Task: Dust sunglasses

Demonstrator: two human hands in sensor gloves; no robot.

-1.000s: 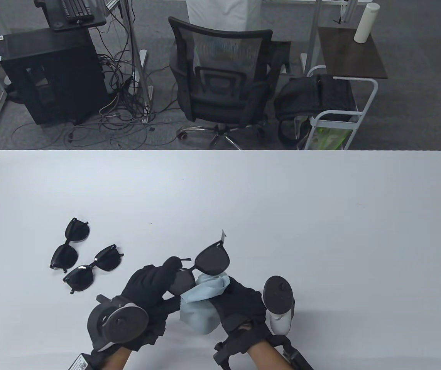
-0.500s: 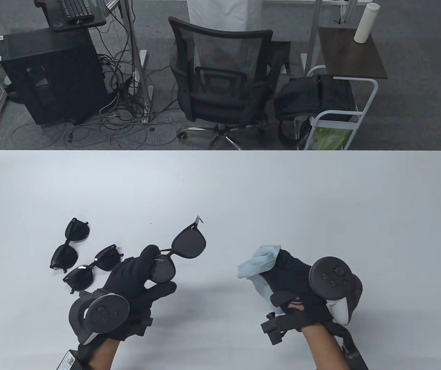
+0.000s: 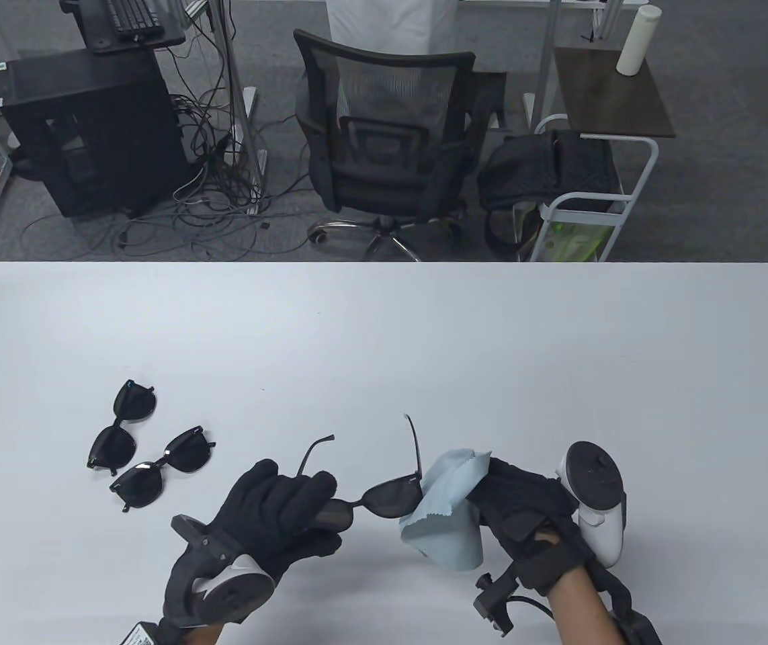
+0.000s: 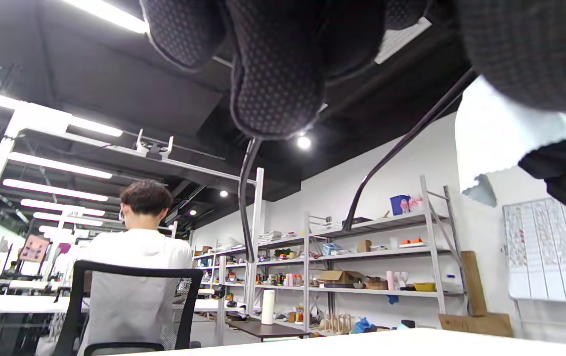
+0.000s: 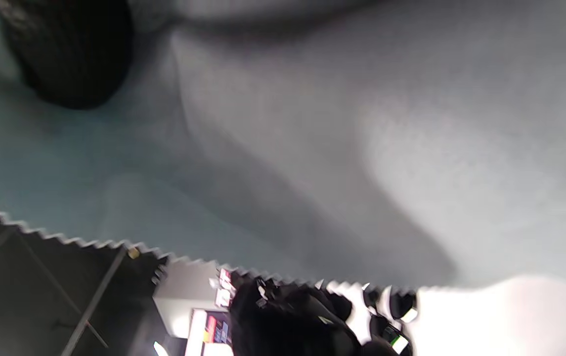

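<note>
My left hand [image 3: 276, 510] grips one lens of a pair of black sunglasses [image 3: 390, 496] and holds them above the table with both temple arms unfolded and pointing away from me. My right hand [image 3: 518, 500] holds a light blue cloth [image 3: 444, 510] that touches the outer end of the free lens. In the left wrist view my fingers [image 4: 278, 64] hang from the top, the two temple arms [image 4: 396, 153] run down from them, and the cloth [image 4: 495, 133] is at the right. The right wrist view is filled by the cloth [image 5: 312, 148].
Two more pairs of black sunglasses lie folded on the white table [image 3: 558, 349] at the left: one [image 3: 121, 424] further back, one [image 3: 162, 467] nearer my left hand. An office chair [image 3: 384, 141] and a white cart [image 3: 592, 201] stand beyond the far edge.
My left hand turned the sunglasses so the temple arms point away and moved them right. My right hand came back left with the cloth to the free lens.
</note>
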